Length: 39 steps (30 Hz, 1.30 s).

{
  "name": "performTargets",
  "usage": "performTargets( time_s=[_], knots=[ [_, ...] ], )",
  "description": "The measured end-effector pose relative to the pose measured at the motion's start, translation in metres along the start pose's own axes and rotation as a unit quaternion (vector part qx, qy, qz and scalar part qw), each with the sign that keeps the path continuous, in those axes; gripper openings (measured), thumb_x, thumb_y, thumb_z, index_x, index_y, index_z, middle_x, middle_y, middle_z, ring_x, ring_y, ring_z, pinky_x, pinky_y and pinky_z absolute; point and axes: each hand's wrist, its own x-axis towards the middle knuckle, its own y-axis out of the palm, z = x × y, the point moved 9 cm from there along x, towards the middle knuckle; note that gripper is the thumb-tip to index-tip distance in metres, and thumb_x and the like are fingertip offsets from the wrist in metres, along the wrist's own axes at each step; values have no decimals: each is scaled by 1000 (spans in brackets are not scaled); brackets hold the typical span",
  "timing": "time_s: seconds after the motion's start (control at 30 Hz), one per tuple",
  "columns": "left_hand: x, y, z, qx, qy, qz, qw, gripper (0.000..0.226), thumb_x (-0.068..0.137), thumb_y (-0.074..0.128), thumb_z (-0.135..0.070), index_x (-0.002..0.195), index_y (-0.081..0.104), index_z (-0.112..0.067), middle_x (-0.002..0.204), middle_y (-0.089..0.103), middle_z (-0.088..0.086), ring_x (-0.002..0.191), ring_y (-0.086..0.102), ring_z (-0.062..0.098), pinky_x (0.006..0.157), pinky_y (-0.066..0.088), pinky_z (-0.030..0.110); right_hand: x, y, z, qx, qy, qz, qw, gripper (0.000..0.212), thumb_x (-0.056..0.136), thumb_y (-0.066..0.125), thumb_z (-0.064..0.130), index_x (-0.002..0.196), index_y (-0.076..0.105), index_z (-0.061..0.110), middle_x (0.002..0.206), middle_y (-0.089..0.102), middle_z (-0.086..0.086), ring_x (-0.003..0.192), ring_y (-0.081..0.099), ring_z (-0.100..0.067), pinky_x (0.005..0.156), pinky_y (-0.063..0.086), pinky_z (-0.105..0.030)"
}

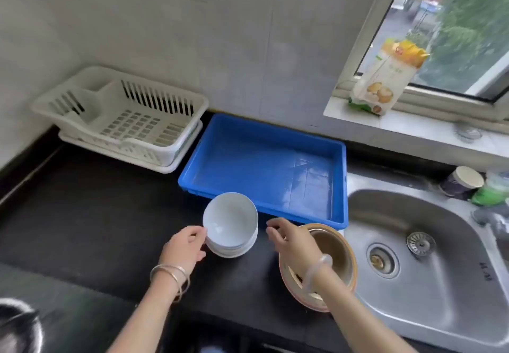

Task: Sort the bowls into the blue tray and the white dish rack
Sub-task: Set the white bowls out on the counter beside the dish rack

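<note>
A stack of white bowls (pixel 230 223) stands on the black counter just in front of the blue tray (pixel 264 137), which holds nothing. The top white bowl sits tilted on the stack. My left hand (pixel 185 248) is at the stack's left side, its fingertips touching the rim of the top bowl. My right hand (pixel 289 238) hovers to the right of the stack with loosely curved fingers, holding nothing. Under my right wrist is a stack of brown bowls (pixel 336 245) with orange rims. The white dish rack (pixel 121 113) stands at the back left with nothing in it.
A steel sink (pixel 429 242) with a loose strainer lies to the right. A paper cup (pixel 461 181) and a green object (pixel 489 195) stand behind it. A food bag (pixel 385 79) leans on the window sill. A dark pot (pixel 16 325) shows at the bottom left.
</note>
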Motion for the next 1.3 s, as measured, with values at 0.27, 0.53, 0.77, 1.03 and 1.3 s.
performTargets(
  time_s=[0.27,0.53,0.77,1.03,1.3],
  knots=[
    [6,-2,-21,46,65,-55,995,33,89,55,-20,121,57,-17,117,65,5,102,64,26,93,51,45,45,15,35,-56,35,-27,997,24,90,53,34,103,52,14,96,65,-9,83,56,-29,65,36,-28],
    [18,-2,-7,-25,52,-41,997,32,90,54,-13,121,58,-14,114,65,7,91,64,19,89,54,37,50,6,61,-167,5,-48,985,11,91,35,2,86,32,11,88,57,-20,71,40,-32,61,31,-32],
    [26,1,-10,5,48,-32,998,29,90,53,-16,118,60,-14,105,68,5,86,68,20,89,54,41,39,-27,50,-63,16,-132,989,13,90,39,11,78,38,12,67,47,-9,68,43,-33,54,30,-31],
    [23,7,-38,148,94,-127,976,14,83,57,-8,92,58,-18,101,59,4,83,56,20,69,44,31,25,-54,33,47,19,-142,989,12,89,43,11,78,47,9,82,61,-18,74,67,-39,69,58,-42],
    [10,6,-51,142,120,-208,960,17,85,48,-5,86,57,-19,85,64,1,78,59,21,61,44,31,14,-64,15,73,-5,-151,986,12,90,48,12,79,49,9,77,58,-14,71,67,-35,61,59,-38]
  ],
)
